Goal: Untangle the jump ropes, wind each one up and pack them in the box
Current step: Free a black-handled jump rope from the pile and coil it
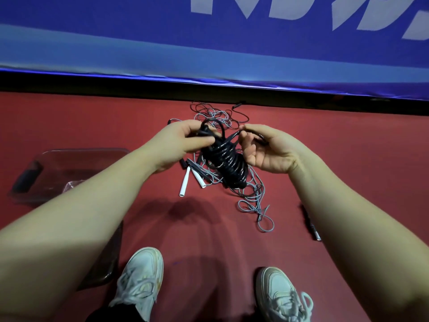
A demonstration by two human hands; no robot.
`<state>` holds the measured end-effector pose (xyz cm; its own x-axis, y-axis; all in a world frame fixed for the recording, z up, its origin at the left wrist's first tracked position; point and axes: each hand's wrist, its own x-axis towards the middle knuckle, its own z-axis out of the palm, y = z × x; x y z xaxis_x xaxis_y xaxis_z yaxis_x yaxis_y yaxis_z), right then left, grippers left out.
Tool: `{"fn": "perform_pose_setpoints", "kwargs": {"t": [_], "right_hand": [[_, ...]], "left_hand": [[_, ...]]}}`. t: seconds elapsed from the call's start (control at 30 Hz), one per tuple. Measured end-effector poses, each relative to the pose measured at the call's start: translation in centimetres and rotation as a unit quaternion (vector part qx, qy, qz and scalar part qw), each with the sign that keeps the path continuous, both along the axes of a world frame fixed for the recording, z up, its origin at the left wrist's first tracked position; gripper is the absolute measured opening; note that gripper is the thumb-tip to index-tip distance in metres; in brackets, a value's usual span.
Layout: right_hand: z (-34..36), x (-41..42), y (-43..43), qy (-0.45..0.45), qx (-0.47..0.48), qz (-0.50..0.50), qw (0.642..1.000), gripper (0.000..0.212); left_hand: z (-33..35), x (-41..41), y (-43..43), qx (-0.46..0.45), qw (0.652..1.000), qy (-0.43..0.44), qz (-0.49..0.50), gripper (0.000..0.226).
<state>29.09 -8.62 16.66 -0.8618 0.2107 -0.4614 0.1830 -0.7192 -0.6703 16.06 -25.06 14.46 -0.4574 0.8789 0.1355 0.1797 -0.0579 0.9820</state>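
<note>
Grips both closed on the black jump rope: left hand clamps the top of the wound bundle, right hand pinches the loose tail strand at its upper right. Bundle is held in the air above mid-floor.

Step looks like winding rope one, near done judging by the thick coil. Next move likely calls for tucking the tail tight so the coil doesn't spring open, then carrying it left to the clear box by the floor's left edge.

Underneath lies a grey rope tangle with white handles, plus a thin dark rope near the far wall, not yet untangled. Stray black handle on the floor at right.
</note>
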Motion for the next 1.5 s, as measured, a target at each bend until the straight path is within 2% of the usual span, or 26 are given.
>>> {"fn": "perform_pose_setpoints", "kwargs": {"t": [0.07,0.13,0.2,0.27,0.33,0.5,0.6,0.83,1.03,1.13,1.2,1.33,1.4,1.5], "right_hand": [[-0.1,-0.3,-0.3,0.03,-0.013,-0.018,0.999,0.004],[-0.3,-1.0,-1.2,0.047,-0.022,-0.056,0.997,0.014],[-0.7,-2.0,-2.3,0.068,-0.045,-0.111,0.99,0.031],[-0.8,-2.9,-3.3,0.109,-0.068,-0.167,0.978,0.027],[-0.7,-3.5,-3.7,0.148,-0.081,-0.214,0.962,0.019],[0.5,-3.9,-3.8,0.225,-0.102,-0.274,0.929,0.017],[1.6,-3.9,-3.9,0.252,-0.115,-0.278,0.919,0.017],[2.9,-3.7,-4.3,0.264,-0.143,-0.267,0.916,0.017],[3.3,-4.1,-4.6,0.263,-0.152,-0.283,0.91,0.017],[3.7,-4.4,-4.9,0.272,-0.153,-0.276,0.909,0.018],[3.9,-4.5,-5.0,0.274,-0.15,-0.259,0.914,0.017],[3.9,-4.3,-4.6,0.222,-0.103,-0.186,0.951,0.017],[3.6,-4.0,-3.7,0.17,-0.063,-0.148,0.972,0.017],[3.0,-3.1,-2.4,0.15,-0.081,-0.105,0.98,0.014]], "left_hand": [[-0.2,0.5,0.6,0.055,0.99,-0.122,0.05,0.02],[-0.3,1.3,1.4,0.094,0.957,-0.259,0.091,0.015],[-0.1,1.8,2.4,0.125,0.933,-0.304,0.145,0.011],[0.1,2.1,3.2,0.147,0.921,-0.298,0.201,0.008],[0.4,2.0,3.5,0.154,0.914,-0.307,0.216,0.019],[0.5,1.6,2.8,0.153,0.943,-0.28,0.09,0.07],[1.2,1.9,2.5,0.155,0.961,-0.22,0.055,0.054],[3.0,2.1,2.6,0.188,0.963,-0.146,0.127,0.03],[2.7,2.7,3.1,0.144,0.96,-0.222,0.092,0.06],[2.5,2.5,2.8,0.161,0.961,-0.215,0.06,0.082],[2.8,2.2,2.6,0.158,0.965,-0.198,0.069,0.089],[3.1,1.2,2.1,0.146,0.954,-0.217,0.148,0.065],[2.7,0.3,1.4,0.14,0.951,-0.235,0.147,0.05],[1.7,-0.4,0.6,0.109,0.955,-0.242,0.135,0.034]]}}
